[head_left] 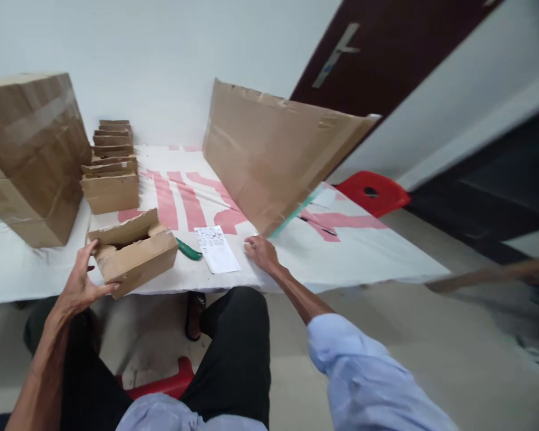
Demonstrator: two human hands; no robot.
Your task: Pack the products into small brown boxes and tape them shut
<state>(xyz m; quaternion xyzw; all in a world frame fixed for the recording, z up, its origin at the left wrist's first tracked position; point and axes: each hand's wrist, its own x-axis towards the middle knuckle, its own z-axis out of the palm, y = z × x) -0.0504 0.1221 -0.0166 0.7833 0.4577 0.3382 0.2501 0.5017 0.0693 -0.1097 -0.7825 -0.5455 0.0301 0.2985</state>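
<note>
My left hand grips the near left corner of a small open cardboard box, thumb in front and fingers at its left end. The box is slightly tilted at the table's front edge, its inside mostly dark. My right hand rests on the table with its fingers curled, by the lower corner of a large upright cardboard sheet; what the fingers hold, if anything, is hidden. Between the hands lie a green object and a white paper with small drawn marks.
Large cardboard boxes stand at the left, beside a row of small open cartons. Dark scissors-like items lie right of the sheet on the white and red table cloth. A red chair stands beyond the table.
</note>
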